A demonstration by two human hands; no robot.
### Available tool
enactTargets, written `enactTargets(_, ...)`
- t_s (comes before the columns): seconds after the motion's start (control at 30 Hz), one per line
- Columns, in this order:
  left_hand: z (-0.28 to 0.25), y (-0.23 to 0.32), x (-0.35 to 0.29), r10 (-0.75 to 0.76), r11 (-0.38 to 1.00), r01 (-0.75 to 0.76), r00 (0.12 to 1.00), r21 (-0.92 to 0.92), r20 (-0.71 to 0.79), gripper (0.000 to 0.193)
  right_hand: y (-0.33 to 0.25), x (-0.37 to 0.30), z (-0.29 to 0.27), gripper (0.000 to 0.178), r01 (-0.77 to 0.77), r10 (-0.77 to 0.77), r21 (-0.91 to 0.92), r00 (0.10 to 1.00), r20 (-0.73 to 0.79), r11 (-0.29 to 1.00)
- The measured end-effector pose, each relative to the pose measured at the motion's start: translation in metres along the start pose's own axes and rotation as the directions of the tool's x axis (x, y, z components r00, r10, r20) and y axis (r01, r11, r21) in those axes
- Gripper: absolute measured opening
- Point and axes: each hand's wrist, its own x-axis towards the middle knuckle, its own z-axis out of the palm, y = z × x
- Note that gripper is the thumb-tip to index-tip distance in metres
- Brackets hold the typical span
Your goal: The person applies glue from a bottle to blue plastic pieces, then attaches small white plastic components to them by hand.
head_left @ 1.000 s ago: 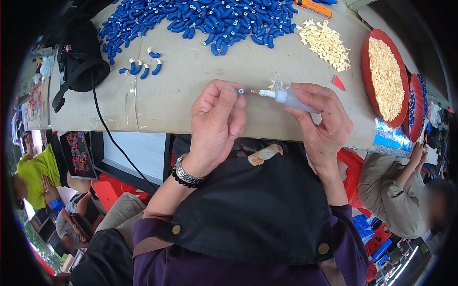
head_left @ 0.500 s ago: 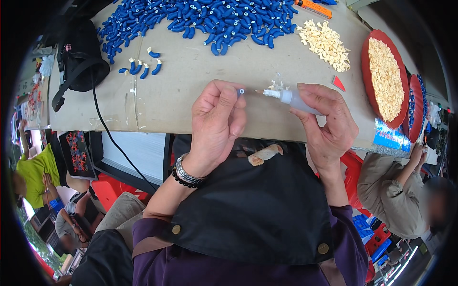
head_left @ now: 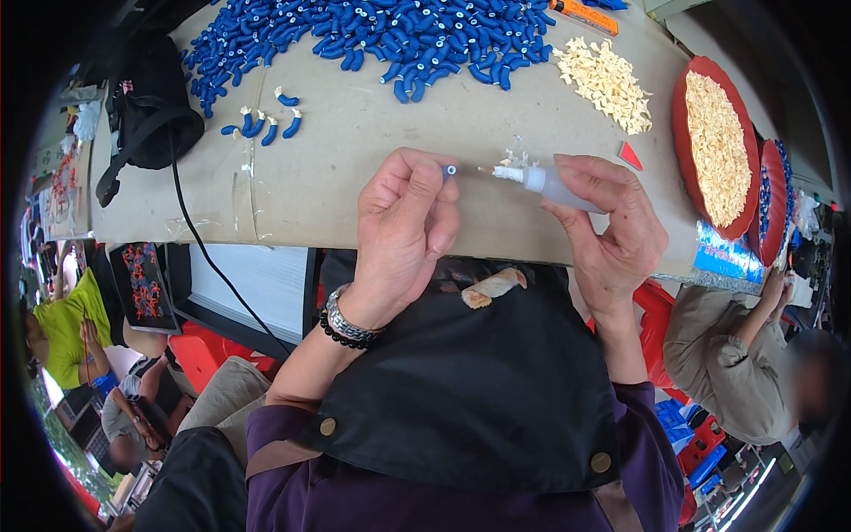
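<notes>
Between thumb and fingers, my left hand (head_left: pixel 404 226) pinches a small blue curved piece (head_left: pixel 449 170), its pale round end with a hole facing right. My right hand (head_left: pixel 612 222) grips a translucent squeeze bottle (head_left: pixel 560 188) on its side. The bottle's thin tip, wrapped in something white near its base, points left at the blue piece, a short gap away. White crumbs (head_left: pixel 517 154) lie beyond the nozzle. At the left of the table, several blue pieces with cream tips (head_left: pixel 291 124) lie apart from a large heap of blue pieces (head_left: pixel 417 40).
A pile of cream bits (head_left: pixel 607 84) and a red bowl (head_left: pixel 681 133) full of similar bits are on the right. A red triangle (head_left: pixel 630 156) lies nearer me. A black bag (head_left: pixel 146 115) with a hanging cable is at left. People sit on both sides.
The bottle's tip has drawn back very slightly to the right from the blue piece. My left hand has barely moved and both grips are the same.
</notes>
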Motion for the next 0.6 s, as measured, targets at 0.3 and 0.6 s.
enactTargets(0.3, 0.002, 0.007, 0.0, -0.063, 0.997, 0.062, 0.998, -0.052, -0.019, 0.023, 0.009, 0.012, -0.017, 0.038, -0.393, 0.495, 0.612, 0.869, 0.002, 0.687)
enactTargets(0.6, 0.007, 0.017, -0.002, -0.155, 0.984, 0.158, 0.987, -0.076, 0.049, 0.026, 0.057, 0.039, -0.033, 0.016, -0.439, 0.436, -0.062, 0.898, -0.058, 0.896)
